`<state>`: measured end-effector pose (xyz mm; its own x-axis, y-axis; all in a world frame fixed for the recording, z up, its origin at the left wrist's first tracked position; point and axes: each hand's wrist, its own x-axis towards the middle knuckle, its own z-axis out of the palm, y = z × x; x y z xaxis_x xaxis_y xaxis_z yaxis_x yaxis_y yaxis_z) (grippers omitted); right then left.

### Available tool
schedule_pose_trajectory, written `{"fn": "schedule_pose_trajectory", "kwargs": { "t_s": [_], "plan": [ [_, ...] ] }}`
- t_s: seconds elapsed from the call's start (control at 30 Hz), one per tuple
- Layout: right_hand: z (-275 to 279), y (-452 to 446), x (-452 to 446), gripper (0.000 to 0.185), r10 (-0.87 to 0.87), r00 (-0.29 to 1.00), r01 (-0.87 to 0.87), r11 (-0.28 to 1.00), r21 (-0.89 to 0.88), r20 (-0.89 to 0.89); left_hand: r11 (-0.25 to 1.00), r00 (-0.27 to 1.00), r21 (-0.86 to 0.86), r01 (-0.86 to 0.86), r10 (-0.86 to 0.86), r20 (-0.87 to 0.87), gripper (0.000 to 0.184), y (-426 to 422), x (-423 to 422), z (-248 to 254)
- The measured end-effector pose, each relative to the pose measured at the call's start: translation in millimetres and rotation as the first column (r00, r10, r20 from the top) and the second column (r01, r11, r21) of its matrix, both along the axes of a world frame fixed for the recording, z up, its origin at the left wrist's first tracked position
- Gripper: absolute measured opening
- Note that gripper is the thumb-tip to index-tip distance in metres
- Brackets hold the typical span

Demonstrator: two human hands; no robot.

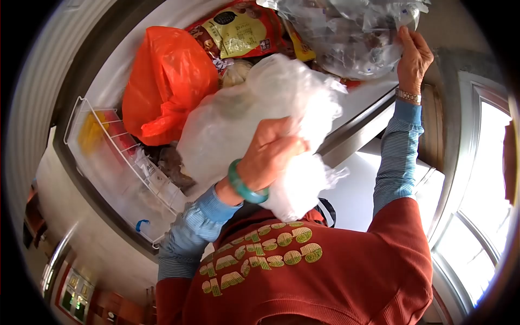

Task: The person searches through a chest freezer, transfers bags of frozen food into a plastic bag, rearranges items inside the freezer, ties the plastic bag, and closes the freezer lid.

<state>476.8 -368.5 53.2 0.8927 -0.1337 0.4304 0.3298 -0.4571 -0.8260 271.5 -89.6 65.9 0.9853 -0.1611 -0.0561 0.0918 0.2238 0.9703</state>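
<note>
My left hand (273, 151), with a green bangle at the wrist, is closed around the gathered neck of a white translucent plastic bag (216, 130). The bag bulges out above and below my fist, and its contents are blurred through the film. Higher up on the right, my right hand (415, 57) pinches the edge of a large clear plastic bag (352, 40) with dim contents. Both bags are over the open chest freezer (97, 78). Beside the white bag sits an orange-red plastic bag (168, 81), and behind it lies a red and yellow food packet (238, 32).
A white wire basket (116, 135) hangs inside the freezer's left end, with yellow and red packages in it. The freezer's rim (360, 127) runs close on the right. Farther right is a bright window (476, 200).
</note>
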Motion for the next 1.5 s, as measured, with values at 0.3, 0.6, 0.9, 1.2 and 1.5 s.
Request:
{"fn": "schedule_pose_trajectory", "kwargs": {
  "t_s": [0.3,0.6,0.9,1.2,1.5],
  "plan": [
    [-26,-5,12,0.018,0.12,0.973,-0.1,0.989,0.109,-0.197,0.817,0.793,-0.308,-0.487,0.266,-0.549,0.013,10,88,-76],
    [-54,55,75,0.024,0.347,0.851,-0.436,0.885,-0.163,-0.393,0.638,0.82,0.675,-0.371,0.566,-0.085,0.022,65,91,-162],
    [-148,141,133,0.037,0.195,0.945,-0.326,0.647,-0.69,-0.264,0.755,0.838,0.576,-0.312,0.505,-0.208,0.038,75,62,-160],
    [-138,159,97,0.054,0.25,0.934,-0.356,0.716,-0.601,-0.255,0.301,0.841,0.805,-0.511,-0.018,0.54,0.071,51,6,-76],
    [-212,128,90,0.064,0.378,0.887,-0.442,0.524,-0.728,-0.266,0.168,0.987,0.98,0.11,-0.137,-0.088,0.067,41,75,-184]
  ]
}}
